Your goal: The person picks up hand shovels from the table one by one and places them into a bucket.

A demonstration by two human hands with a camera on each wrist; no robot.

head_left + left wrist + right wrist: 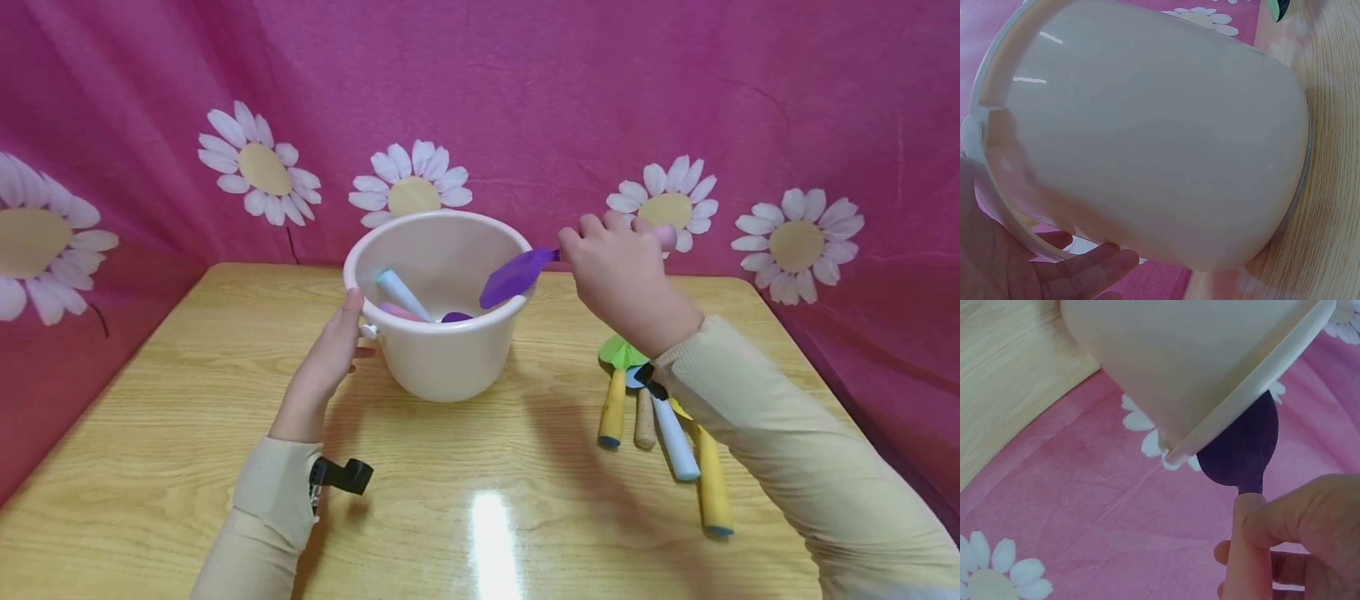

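A cream bucket (450, 358) stands on the wooden table. My left hand (327, 354) rests against its left side, thumb at the rim and fingers loosely straight along the outer wall (1147, 137). My right hand (618, 279) grips a toy shovel by its pink handle (1249, 550). The shovel's purple blade (517, 277) slants down over the bucket's right rim, into the opening. Inside the bucket lie a light blue handle (403, 295), a pink piece (401, 312) and a purple piece (456, 317), partly hidden by the front wall.
To the right, under my right forearm, lie several garden tools: a green-headed one with a yellow handle (612, 408), a tan handle (645, 421), a light blue handle (677, 442) and another yellow handle (715, 483). Pink cloth (525, 100) with white flowers hangs behind the table.
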